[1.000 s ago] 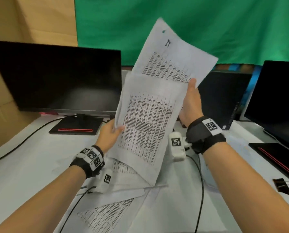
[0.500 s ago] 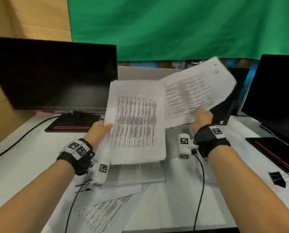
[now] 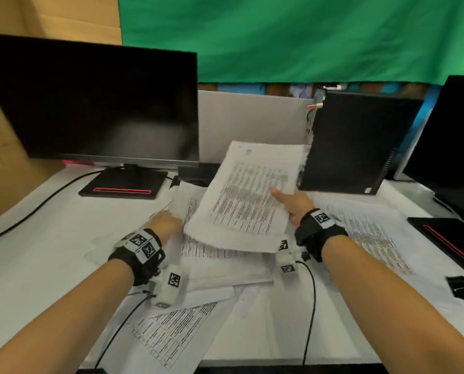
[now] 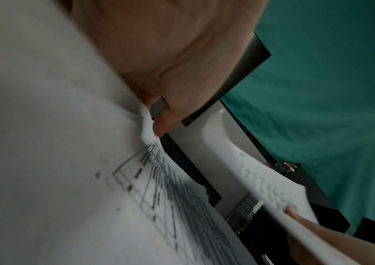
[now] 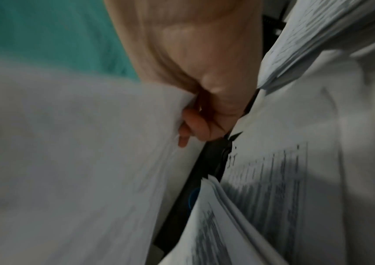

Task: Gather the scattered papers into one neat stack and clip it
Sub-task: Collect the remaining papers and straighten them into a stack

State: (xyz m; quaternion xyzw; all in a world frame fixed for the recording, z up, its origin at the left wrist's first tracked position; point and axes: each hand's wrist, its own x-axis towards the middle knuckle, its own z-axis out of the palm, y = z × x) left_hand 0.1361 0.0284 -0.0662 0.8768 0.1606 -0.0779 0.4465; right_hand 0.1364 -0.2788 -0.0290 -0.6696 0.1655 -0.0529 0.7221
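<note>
My right hand (image 3: 290, 203) grips a sheaf of printed papers (image 3: 241, 201) by its right edge, thumb on top, and holds it tilted just above the desk. In the right wrist view its fingers (image 5: 191, 129) curl under that sheaf (image 5: 68, 161). My left hand (image 3: 170, 224) holds a second sheaf (image 3: 190, 209) at its left edge, low over the desk and partly under the first. The left wrist view shows the thumb (image 4: 164, 122) pinching that paper (image 4: 45, 161). More loose sheets (image 3: 171, 333) lie in front, and another sheet (image 3: 371, 233) lies at the right. A black binder clip (image 3: 461, 288) sits at the far right.
A dark monitor (image 3: 90, 103) stands on its base (image 3: 123, 184) at the back left. A black computer case (image 3: 355, 141) is behind the papers, and a second monitor (image 3: 452, 136) is at the right. Cables (image 3: 310, 306) trail from my wrists across the white desk (image 3: 36, 252).
Both hands have come down from holding the papers upright in the air to just above the desk. The right hand's sheaf has swung down over the left hand's sheaf.
</note>
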